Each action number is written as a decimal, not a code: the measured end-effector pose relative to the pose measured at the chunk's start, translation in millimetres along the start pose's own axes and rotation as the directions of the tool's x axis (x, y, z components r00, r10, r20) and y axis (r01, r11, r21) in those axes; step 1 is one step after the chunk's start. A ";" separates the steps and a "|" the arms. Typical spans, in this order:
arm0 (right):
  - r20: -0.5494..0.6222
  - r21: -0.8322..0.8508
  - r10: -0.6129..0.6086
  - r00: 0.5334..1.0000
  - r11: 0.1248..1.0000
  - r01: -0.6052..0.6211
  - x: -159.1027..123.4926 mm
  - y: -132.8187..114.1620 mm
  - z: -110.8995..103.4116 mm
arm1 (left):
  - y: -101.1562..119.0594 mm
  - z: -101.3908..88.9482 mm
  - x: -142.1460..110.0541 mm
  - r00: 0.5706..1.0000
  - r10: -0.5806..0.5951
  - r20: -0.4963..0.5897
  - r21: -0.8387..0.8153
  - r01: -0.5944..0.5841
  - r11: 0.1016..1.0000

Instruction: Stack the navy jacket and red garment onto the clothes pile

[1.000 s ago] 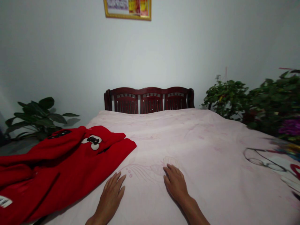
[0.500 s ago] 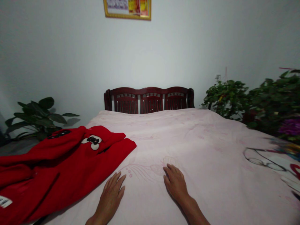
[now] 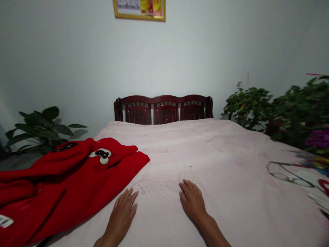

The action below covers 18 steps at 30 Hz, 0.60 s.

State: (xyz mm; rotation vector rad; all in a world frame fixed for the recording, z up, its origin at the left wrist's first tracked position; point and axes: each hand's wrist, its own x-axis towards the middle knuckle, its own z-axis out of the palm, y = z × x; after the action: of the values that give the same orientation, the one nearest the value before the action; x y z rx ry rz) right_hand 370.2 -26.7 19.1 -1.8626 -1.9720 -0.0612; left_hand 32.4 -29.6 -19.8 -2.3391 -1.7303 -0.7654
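My left hand (image 3: 120, 216) lies flat on the pale pink bed cover (image 3: 226, 161), palm down, holding nothing. A little to the right, my right hand (image 3: 192, 202) rests the same way, its fingertips near a faint flower pattern stitched into the cover. Left of my left hand lies a red fleece garment (image 3: 64, 181) with a white-and-black emblem and a small white label. It is rumpled and hangs over the bed's left edge, a short way from my left fingers without touching them.
A dark red wooden headboard (image 3: 164, 109) stands against the far wall. Leafy potted plants (image 3: 295, 109) crowd the right side, and another plant (image 3: 42, 130) stands at the left. A colourful printed cloth (image 3: 298, 176) lies at the bed's right edge. A gold-framed picture (image 3: 138, 8) hangs above.
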 end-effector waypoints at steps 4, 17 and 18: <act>-0.003 0.004 -0.005 1.000 1.000 0.005 0.4 1.2 1.8 | -0.1 1.1 0.7 1.000 0.003 0.006 0.003 -0.003 1.000; 0.006 -0.004 0.006 1.000 1.000 -0.006 -0.1 -1.6 -2.0 | 0.4 -0.5 0.4 1.000 0.016 -0.021 -0.019 -0.017 1.000; 0.009 -0.004 0.005 1.000 1.000 -0.004 0.0 -1.5 -1.8 | 0.1 0.0 0.3 1.000 0.018 -0.025 -0.020 -0.018 1.000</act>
State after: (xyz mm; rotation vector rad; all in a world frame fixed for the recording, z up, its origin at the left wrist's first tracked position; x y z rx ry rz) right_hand 369.3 -27.4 21.1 -1.8733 -1.9754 -0.0554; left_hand 32.5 -29.4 -19.6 -2.3442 -1.6972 -0.8092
